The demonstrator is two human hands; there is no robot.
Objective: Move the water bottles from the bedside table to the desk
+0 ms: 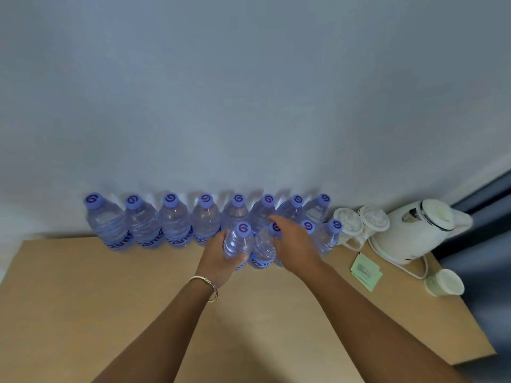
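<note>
The left hand (218, 255) is grasping a clear plastic purple-capped water bottle (238, 244), joining eleven already lining the tan wooden desk (110, 299) beyond its fingers; the right hand (293, 241), fingers relaxed, is touching the neighbouring bottle (264, 248); the bedside table is out of view

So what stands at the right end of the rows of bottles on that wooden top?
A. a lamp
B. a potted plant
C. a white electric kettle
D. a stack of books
C: a white electric kettle stands on the desk past the right end of the water bottles, with two white cups between it and the bottles.
</note>
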